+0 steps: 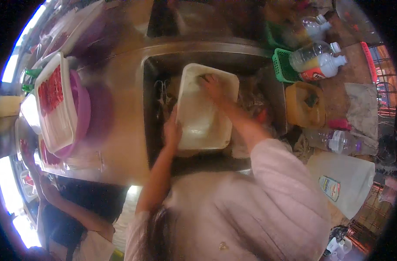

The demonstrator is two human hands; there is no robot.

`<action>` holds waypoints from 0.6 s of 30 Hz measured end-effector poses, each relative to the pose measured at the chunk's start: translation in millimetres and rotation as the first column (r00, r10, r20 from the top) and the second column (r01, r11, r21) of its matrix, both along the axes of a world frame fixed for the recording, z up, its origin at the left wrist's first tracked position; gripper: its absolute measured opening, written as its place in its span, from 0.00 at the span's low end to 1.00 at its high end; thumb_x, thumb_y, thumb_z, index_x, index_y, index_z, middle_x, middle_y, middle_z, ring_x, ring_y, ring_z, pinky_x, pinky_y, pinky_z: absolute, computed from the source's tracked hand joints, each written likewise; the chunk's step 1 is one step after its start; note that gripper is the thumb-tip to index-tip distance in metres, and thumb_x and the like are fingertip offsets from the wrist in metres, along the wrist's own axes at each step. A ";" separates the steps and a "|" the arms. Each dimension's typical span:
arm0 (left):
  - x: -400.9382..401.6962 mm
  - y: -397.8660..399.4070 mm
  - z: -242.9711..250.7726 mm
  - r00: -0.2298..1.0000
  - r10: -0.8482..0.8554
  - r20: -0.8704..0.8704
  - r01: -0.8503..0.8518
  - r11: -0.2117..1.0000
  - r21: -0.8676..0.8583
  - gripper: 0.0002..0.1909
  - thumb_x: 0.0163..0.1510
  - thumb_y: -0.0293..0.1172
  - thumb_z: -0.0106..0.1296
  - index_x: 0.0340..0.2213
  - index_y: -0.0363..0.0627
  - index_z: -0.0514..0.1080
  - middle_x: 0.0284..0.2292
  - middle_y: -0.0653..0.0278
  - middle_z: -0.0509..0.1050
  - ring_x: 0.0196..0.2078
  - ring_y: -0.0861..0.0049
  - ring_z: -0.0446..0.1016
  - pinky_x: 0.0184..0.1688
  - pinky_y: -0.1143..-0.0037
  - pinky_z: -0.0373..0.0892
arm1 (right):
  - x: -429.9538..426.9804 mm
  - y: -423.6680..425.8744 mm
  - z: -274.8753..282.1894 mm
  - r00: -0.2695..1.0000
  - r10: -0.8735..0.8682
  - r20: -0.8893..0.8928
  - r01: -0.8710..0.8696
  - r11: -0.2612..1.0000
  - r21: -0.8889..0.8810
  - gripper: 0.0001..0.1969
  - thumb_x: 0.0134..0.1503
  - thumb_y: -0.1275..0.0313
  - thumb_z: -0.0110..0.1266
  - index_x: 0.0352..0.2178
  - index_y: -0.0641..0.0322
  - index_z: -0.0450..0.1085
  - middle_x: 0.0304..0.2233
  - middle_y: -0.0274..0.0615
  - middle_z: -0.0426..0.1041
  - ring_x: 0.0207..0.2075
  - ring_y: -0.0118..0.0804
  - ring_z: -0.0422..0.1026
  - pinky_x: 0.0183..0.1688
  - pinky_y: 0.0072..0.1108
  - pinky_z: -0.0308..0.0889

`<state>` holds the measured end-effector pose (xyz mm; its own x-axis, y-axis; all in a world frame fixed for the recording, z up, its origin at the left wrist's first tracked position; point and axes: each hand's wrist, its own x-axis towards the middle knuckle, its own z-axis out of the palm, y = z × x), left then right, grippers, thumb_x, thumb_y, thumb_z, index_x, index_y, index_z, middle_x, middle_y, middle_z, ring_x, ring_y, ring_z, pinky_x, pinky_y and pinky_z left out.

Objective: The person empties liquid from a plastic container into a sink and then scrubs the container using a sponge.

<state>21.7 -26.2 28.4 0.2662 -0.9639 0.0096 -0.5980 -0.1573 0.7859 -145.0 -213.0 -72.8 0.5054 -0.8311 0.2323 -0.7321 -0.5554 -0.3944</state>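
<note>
A white rectangular plastic tray (205, 120) is held over the stainless steel sink (214, 47), its hollow side facing me. My left hand (173, 130) grips the tray's left rim, with the thumb along the edge. Inside the tray, near its far end, my right hand (213, 86) presses against the bottom. A dark patch shows at its fingertips; blur hides whether it is a scrubbing pad. Left of the tray, a metal utensil with looped handles (162, 91) lies in the sink. Blurred items, one reddish (261, 115), lie to the right.
At left, a white tray of red meat pieces (50, 91) rests on a purple basin (84, 114). Right of the sink stand a green basket (280, 67), plastic bottles (322, 67), a yellow tub (304, 104) and a translucent jug (348, 182). Another person's hand (50, 189) is at lower left.
</note>
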 end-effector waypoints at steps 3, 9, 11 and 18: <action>9.0 2.5 -8.2 0.999 -0.024 -0.025 0.021 0.992 -0.122 0.29 0.39 0.17 0.38 0.46 0.54 0.55 0.34 0.48 0.66 0.34 0.55 0.66 0.34 0.67 0.62 | -14.7 20.0 -11.6 0.955 -0.024 -0.295 -0.016 0.991 -0.132 0.17 0.41 0.74 0.42 0.37 0.62 0.60 0.36 0.49 0.61 0.42 0.45 0.58 0.43 0.26 0.57; 13.0 7.0 -16.2 0.997 -0.035 -0.069 0.018 0.973 -0.230 0.28 0.40 0.17 0.38 0.46 0.49 0.55 0.36 0.50 0.65 0.38 0.58 0.65 0.39 0.69 0.61 | -15.6 101.8 53.0 0.883 -0.189 -0.430 0.172 0.982 -0.080 0.19 0.40 0.78 0.40 0.38 0.68 0.59 0.39 0.52 0.59 0.42 0.45 0.59 0.43 0.25 0.59; 3.7 2.2 -3.5 0.992 -0.040 -0.118 0.025 0.991 -0.132 0.27 0.41 0.18 0.38 0.46 0.47 0.54 0.38 0.50 0.65 0.39 0.59 0.64 0.40 0.70 0.61 | -28.3 131.1 36.6 0.848 -0.078 -0.524 0.070 0.997 -0.035 0.18 0.41 0.79 0.39 0.38 0.67 0.58 0.39 0.53 0.58 0.39 0.46 0.61 0.40 0.26 0.61; 6.0 3.9 -17.9 0.767 0.063 -0.638 0.006 0.995 0.105 0.22 0.49 0.28 0.32 0.48 0.42 0.50 0.46 0.54 0.58 0.49 0.69 0.55 0.48 0.78 0.53 | -10.5 194.7 92.2 0.962 0.183 -0.203 -0.038 0.825 0.564 0.20 0.44 0.75 0.41 0.41 0.68 0.55 0.42 0.55 0.57 0.41 0.50 0.59 0.42 0.30 0.58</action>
